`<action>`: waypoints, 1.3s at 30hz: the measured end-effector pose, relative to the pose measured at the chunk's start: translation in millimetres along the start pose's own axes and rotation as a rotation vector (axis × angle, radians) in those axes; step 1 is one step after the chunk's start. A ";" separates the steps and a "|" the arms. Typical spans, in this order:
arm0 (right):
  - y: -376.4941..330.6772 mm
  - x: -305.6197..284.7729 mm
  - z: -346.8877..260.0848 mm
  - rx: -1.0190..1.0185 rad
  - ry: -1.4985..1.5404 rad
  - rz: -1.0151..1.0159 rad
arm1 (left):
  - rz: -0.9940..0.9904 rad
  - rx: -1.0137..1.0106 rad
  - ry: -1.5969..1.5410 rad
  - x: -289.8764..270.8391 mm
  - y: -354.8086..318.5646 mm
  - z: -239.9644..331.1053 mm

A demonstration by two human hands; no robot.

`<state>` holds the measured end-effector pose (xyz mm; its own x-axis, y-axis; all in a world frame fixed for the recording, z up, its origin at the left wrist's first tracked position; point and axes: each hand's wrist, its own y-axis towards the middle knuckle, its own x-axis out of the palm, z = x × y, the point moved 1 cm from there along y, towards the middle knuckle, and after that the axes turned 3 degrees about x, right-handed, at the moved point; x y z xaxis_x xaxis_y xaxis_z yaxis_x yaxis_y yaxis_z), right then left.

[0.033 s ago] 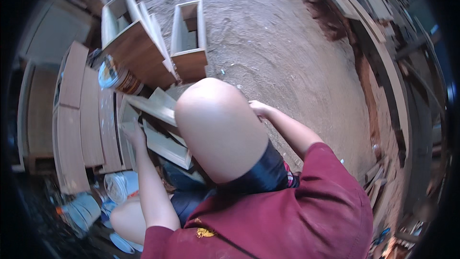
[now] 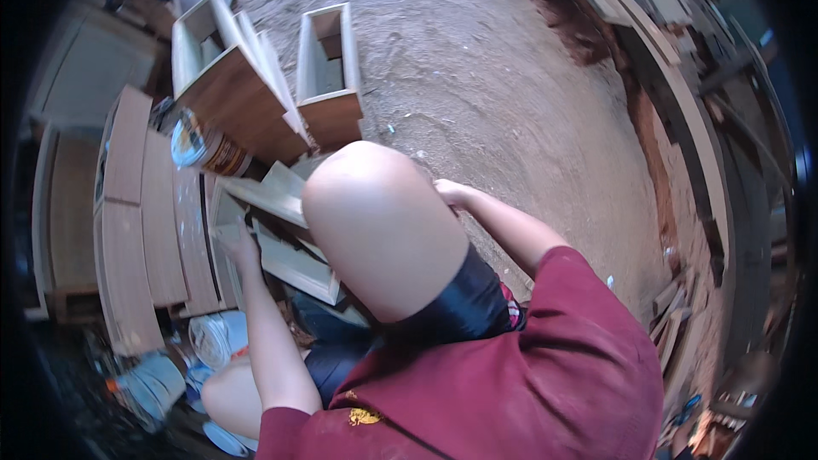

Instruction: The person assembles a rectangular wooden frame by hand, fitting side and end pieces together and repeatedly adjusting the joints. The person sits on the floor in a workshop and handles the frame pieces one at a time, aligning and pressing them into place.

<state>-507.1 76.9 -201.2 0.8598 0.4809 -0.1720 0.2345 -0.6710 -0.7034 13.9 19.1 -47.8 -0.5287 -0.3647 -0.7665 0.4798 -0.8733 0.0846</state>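
My raised bare knee [image 2: 383, 230] fills the middle of the view. My left hand [image 2: 241, 244] reaches forward and grips the edge of a pale wooden drawer frame [image 2: 294, 264] lying on the ground beside my leg. Another light wooden panel [image 2: 273, 192] leans just beyond it. My right hand [image 2: 450, 192] comes in from the right and rests behind the knee. Its fingers are hidden, so what it touches does not show.
Two open wooden drawer boxes [image 2: 328, 77] [image 2: 226, 77] stand ahead on the sawdust floor [image 2: 511, 102]. A tin can [image 2: 200, 146] lies by them. Brown boards [image 2: 141, 213] are lined up on the left, pale buckets [image 2: 153, 383] at lower left, and stacked planks [image 2: 673, 94] along the right.
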 end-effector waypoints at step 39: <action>-87.8 -148.8 -176.6 0.246 -0.158 0.259 | 0.301 -0.239 -0.264 -19.8 30.5 9.4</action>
<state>-575.5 -35.3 8.0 0.7913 0.4069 -0.4565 -0.1137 -0.6355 -0.7637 32.4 -3.4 -24.1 -0.4862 -0.6875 -0.5394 0.7708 -0.6282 0.1059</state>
